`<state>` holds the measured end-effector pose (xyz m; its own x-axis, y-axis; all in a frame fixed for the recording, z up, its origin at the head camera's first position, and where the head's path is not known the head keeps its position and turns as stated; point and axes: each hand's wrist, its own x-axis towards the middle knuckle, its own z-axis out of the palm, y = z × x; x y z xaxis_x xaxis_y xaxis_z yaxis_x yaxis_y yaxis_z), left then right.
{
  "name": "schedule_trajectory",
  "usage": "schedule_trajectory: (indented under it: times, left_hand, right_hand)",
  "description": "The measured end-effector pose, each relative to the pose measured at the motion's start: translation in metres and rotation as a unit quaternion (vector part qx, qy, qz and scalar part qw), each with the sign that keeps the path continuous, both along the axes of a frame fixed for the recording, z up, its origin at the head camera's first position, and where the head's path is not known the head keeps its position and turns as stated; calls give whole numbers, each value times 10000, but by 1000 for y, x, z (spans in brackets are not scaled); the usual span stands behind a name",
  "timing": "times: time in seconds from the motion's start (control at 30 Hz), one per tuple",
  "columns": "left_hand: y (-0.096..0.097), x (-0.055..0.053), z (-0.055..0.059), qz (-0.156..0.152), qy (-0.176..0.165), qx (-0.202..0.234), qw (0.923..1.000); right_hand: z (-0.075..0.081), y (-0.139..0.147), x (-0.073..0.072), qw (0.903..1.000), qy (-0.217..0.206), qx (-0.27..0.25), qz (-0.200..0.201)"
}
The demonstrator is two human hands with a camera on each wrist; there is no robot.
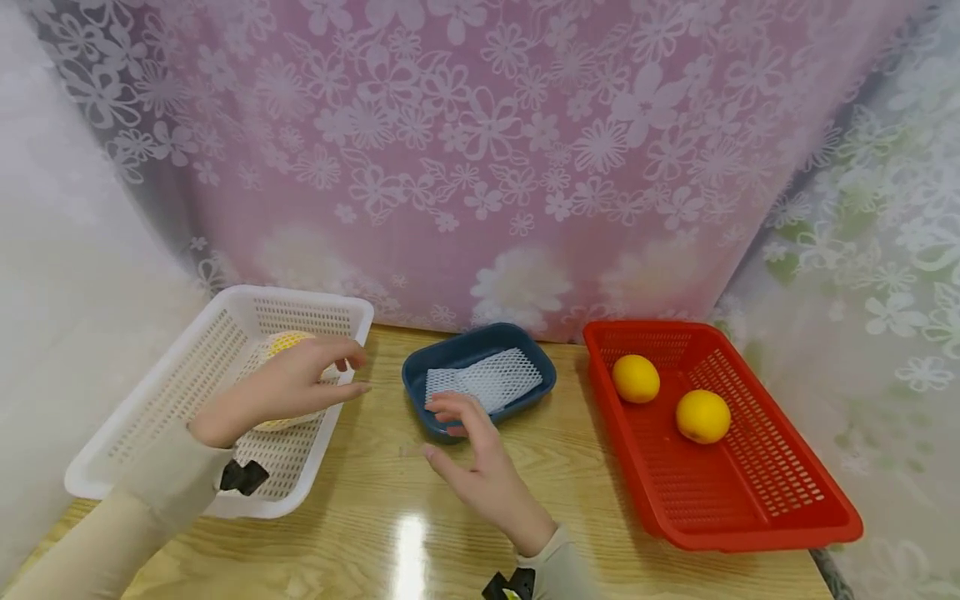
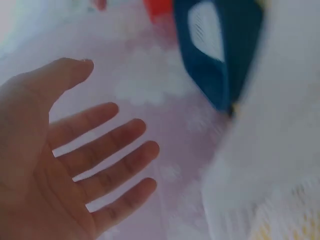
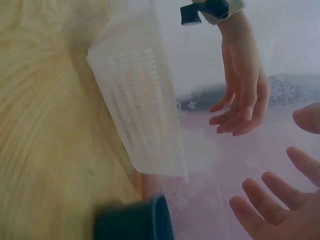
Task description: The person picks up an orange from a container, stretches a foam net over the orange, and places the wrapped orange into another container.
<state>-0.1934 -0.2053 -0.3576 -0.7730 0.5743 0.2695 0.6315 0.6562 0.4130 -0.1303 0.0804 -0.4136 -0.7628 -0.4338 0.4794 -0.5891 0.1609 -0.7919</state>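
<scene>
L hand (image 1: 296, 379) is holding its fingers apart over the white basket (image 1: 258, 507), where netted yellow fruit (image 1: 288, 340) is lying. R hand (image 1: 487, 475), also w/ fingers apart, is hovering by the blue tray (image 1: 480, 340) & its foam nets (image 1: 510, 375). 2 bare yellow fruits (image 1: 636, 379) are sitting in the red basket (image 1: 750, 537).

Top access to white basket (image 1: 187, 383), blue tray (image 1: 480, 342), red basket (image 1: 697, 496); walls block sideways entry. Narrow table (image 1: 386, 358) strips flank the tray. Curtain (image 1: 480, 167) bars the back. Left hand (image 1: 296, 383) obstructs white basket's right side; right hand (image 1: 483, 471) overlaps tray's near edge in head view.
</scene>
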Motion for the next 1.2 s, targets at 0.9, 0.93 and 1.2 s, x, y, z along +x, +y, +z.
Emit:
schedule_trajectory:
  times: [0.9, 0.93, 1.2]
  left_hand:
    - [214, -17, -5, -1512, -1249, 1920, 9616]
    - [223, -20, -6, -1459, -1403, 2011, 9584]
    - [300, -41, -20, -1188, -3096, 3130, 8900]
  right_hand:
    - [41, 189, -16, 9738, 166, 1209, -1917]
    - [41, 197, -21, 9710, 31, 1275, -2023]
    - [34, 257, -70, 9381, -1541, 1686, -2605]
